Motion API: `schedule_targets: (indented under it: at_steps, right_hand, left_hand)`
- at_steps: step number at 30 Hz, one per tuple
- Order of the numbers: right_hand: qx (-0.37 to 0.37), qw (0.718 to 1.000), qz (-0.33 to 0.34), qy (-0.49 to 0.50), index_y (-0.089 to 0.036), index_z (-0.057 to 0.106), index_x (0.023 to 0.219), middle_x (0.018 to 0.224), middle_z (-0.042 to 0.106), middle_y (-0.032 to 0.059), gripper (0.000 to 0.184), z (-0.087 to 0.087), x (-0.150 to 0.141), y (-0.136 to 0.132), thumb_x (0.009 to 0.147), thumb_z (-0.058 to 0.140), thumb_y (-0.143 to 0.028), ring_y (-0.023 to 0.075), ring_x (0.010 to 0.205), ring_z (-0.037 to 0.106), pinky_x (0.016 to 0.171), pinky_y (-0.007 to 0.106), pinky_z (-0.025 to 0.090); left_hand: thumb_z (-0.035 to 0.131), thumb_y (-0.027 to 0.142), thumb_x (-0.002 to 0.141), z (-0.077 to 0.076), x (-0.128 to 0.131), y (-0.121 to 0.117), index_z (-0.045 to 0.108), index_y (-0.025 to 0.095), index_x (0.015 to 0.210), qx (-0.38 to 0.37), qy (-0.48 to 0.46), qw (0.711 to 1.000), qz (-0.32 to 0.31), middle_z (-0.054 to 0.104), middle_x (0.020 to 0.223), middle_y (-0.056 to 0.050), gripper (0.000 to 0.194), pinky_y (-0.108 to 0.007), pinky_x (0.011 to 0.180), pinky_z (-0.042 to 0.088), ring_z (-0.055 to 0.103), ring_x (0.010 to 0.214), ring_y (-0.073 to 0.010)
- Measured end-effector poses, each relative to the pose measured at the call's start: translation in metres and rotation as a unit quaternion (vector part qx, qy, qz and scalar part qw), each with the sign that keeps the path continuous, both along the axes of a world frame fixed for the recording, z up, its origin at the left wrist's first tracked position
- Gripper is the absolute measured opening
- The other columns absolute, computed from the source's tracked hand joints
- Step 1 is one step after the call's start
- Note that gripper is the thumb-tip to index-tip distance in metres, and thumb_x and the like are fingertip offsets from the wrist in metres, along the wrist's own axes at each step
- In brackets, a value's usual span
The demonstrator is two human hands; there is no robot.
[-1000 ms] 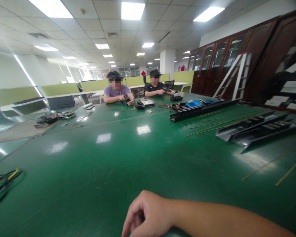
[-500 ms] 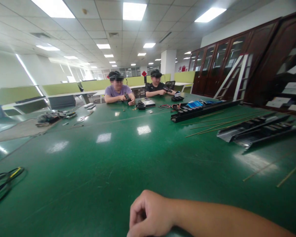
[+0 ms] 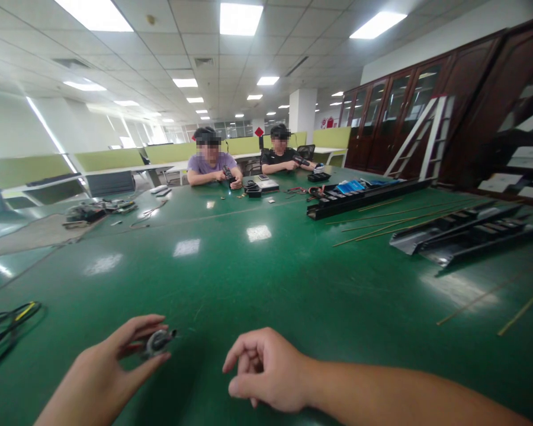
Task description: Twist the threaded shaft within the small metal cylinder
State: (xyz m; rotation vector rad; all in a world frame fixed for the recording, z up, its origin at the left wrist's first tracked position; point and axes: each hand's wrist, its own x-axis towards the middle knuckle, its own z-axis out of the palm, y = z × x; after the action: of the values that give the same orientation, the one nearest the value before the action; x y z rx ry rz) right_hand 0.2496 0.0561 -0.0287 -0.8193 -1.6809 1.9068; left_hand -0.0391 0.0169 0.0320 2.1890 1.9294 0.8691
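Held part: one small dark round part with a silvery rim (image 3: pixel 159 342), in the left hand, over the near edge of the table.

Left hand (image 3: pixel 98 371): thumb below and fingers above, closed on the part from both sides.

Right hand (image 3: pixel 266 370): fingers curled loosely together, nothing visible in them, just beside the left hand and well apart from the part.

Table: one long green work table (image 3: pixel 266 278) spreads out ahead.

Cable: one black cable bundle with yellow marking (image 3: pixel 9 328) lies at the left edge of view, well apart from both hands.

Channels: three long black metal channels (image 3: pixel 368 198) lie on the table's far right.

Rods: several thin rods (image 3: pixel 404 216) lie beside the channels, too thin to count exactly.

Across the table: two seated people, one in a lilac shirt (image 3: pixel 209 163) and one in a black shirt (image 3: pixel 281 155), each with both hands at a small dark item.
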Motion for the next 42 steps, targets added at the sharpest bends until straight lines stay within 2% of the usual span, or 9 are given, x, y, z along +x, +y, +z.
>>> schedule_targets:
  at_steps: [3, 6, 12, 14, 20, 24, 26, 42]
  right_hand:
    - [0.077, 0.993, -0.085, -0.016, -0.013, 0.064, 0.099, 0.064, 0.057, -0.0058, 0.031, 0.001, 0.002, 0.002, 0.069, 0.072, -0.015, 0.0058, 0.051, 0.046, 0.050, 0.018, 0.035]
    - [0.120, 0.987, -0.102, -0.025, -0.016, 0.060, 0.107, 0.073, 0.059, -0.0050, 0.041, -0.001, 0.002, 0.003, 0.068, 0.071, -0.012, 0.0063, 0.054, 0.048, 0.052, 0.018, 0.038]
    - [0.145, 0.984, -0.097, -0.029, -0.019, 0.060, 0.110, 0.083, 0.060, -0.0035, 0.047, -0.006, 0.002, 0.003, 0.065, 0.071, -0.010, 0.0065, 0.056, 0.047, 0.052, 0.018, 0.038]
    - [0.149, 0.984, -0.096, -0.034, -0.019, 0.061, 0.107, 0.083, 0.060, -0.0035, 0.044, -0.007, 0.002, 0.001, 0.065, 0.071, -0.010, 0.0063, 0.056, 0.046, 0.051, 0.018, 0.037]
    - [0.161, 0.982, -0.084, -0.052, -0.018, 0.066, 0.097, 0.070, 0.057, -0.0050, 0.029, -0.007, 0.002, 0.000, 0.069, 0.068, -0.011, 0.0072, 0.055, 0.046, 0.050, 0.018, 0.035]
    - [0.146, 0.984, -0.075, -0.061, -0.016, 0.069, 0.096, 0.067, 0.055, -0.0046, 0.026, -0.007, 0.001, 0.002, 0.071, 0.066, -0.012, 0.0075, 0.055, 0.046, 0.051, 0.018, 0.035]
    - [0.143, 0.985, -0.073, -0.056, -0.015, 0.070, 0.095, 0.067, 0.055, -0.0043, 0.025, -0.009, 0.001, 0.002, 0.071, 0.066, -0.012, 0.0075, 0.056, 0.046, 0.051, 0.018, 0.035]
    - [0.186, 0.976, -0.076, -0.088, -0.018, 0.074, 0.095, 0.068, 0.061, -0.0023, 0.021, -0.010, 0.003, 0.002, 0.076, 0.067, -0.021, 0.0100, 0.057, 0.048, 0.053, 0.020, 0.036]
  left_hand:
    - [0.072, 0.047, 0.082, -0.001, 0.039, 0.013, 0.069, 0.027, 0.103, -0.021, 0.019, 0.996, -0.086, 0.077, 0.094, 0.000, 0.029, -0.026, 0.074, 0.061, 0.075, 0.084, -0.0205]
    - [0.071, 0.038, 0.084, -0.009, 0.065, 0.013, 0.069, 0.028, 0.107, 0.002, 0.029, 0.991, -0.128, 0.075, 0.097, -0.001, 0.026, -0.024, 0.077, 0.060, 0.073, 0.087, -0.0195]
    - [0.065, 0.031, 0.092, -0.035, 0.072, 0.003, 0.064, 0.029, 0.119, -0.007, 0.037, 0.970, -0.239, 0.072, 0.099, -0.002, 0.027, -0.020, 0.079, 0.057, 0.071, 0.088, -0.0166]
    - [0.065, 0.032, 0.092, -0.042, 0.071, 0.002, 0.061, 0.030, 0.121, 0.004, 0.038, 0.966, -0.257, 0.073, 0.098, -0.002, 0.029, -0.020, 0.077, 0.057, 0.071, 0.086, -0.0163]
    - [0.079, 0.031, 0.079, -0.054, 0.071, 0.001, 0.056, 0.032, 0.124, 0.080, 0.008, 0.980, -0.183, 0.074, 0.105, 0.001, 0.050, -0.019, 0.082, 0.057, 0.073, 0.089, -0.0172]
    - [0.075, 0.026, 0.083, -0.051, 0.074, -0.002, 0.062, 0.028, 0.106, 0.016, -0.007, 0.984, -0.177, 0.072, 0.091, 0.001, 0.026, -0.020, 0.072, 0.057, 0.071, 0.081, -0.0162]
    - [0.073, 0.026, 0.084, -0.050, 0.076, -0.003, 0.063, 0.027, 0.102, -0.001, -0.017, 0.984, -0.178, 0.070, 0.087, 0.001, 0.021, -0.021, 0.070, 0.056, 0.070, 0.079, -0.0161]
    - [0.073, 0.026, 0.084, -0.050, 0.081, -0.003, 0.064, 0.026, 0.100, 0.001, -0.038, 0.981, -0.188, 0.069, 0.088, 0.000, 0.019, -0.022, 0.070, 0.055, 0.069, 0.079, -0.0161]
